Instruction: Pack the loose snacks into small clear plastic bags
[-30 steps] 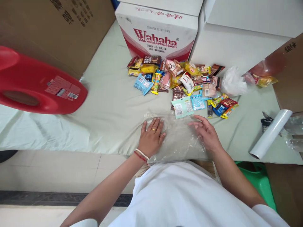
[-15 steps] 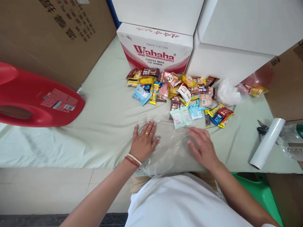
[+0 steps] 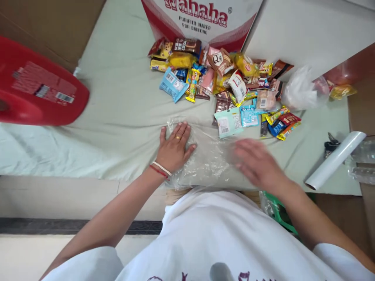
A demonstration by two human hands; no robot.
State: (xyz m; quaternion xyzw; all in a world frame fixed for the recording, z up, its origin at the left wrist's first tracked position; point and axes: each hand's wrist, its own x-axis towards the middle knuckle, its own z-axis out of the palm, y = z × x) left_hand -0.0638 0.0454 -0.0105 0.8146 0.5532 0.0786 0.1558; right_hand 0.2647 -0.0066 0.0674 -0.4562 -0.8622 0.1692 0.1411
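Note:
My left hand (image 3: pixel 172 150) lies flat with its fingers spread, pressing the left part of a clear, crinkled plastic sheet or bag (image 3: pixel 209 162) onto the cloth; which of the two I cannot tell. Over the right end of the plastic, my right hand (image 3: pixel 258 162) is blurred by motion. Its fingers look stretched out, and I see nothing held in them. Just beyond the plastic lies a pale green snack packet (image 3: pixel 229 122), beside a light blue packet (image 3: pixel 249 116).
Behind is a heap of wrapped snacks (image 3: pixel 220 61) against a Wahaba-style printed Wahaha carton (image 3: pixel 205 19). A white plastic bag (image 3: pixel 300 89) sits right of them. A red jug (image 3: pixel 43 86) stands left. A white roll (image 3: pixel 335 160) and keys (image 3: pixel 331 146) lie right.
My left hand stays flat on the plastic, slightly further left on it. My right hand has lifted its bent fingers and now sweeps, blurred, at the plastic's right side. The view has shifted.

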